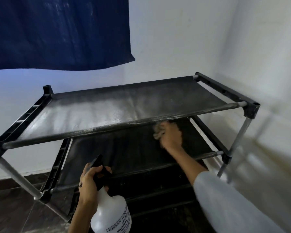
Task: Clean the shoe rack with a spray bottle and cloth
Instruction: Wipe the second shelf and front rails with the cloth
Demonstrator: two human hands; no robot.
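A black shoe rack with fabric shelves and metal poles stands against the white wall. Its top shelf looks dusty or wet in pale patches. My left hand grips the black trigger head of a white spray bottle in front of the second shelf. My right hand, blurred, holds a crumpled greyish cloth on the second shelf, just under the top shelf's front bar. A lower shelf is only dimly visible beneath.
A dark blue curtain hangs above the rack on the left. The rack sits in a corner, with the side wall close on the right. Dark flooring shows at the lower left.
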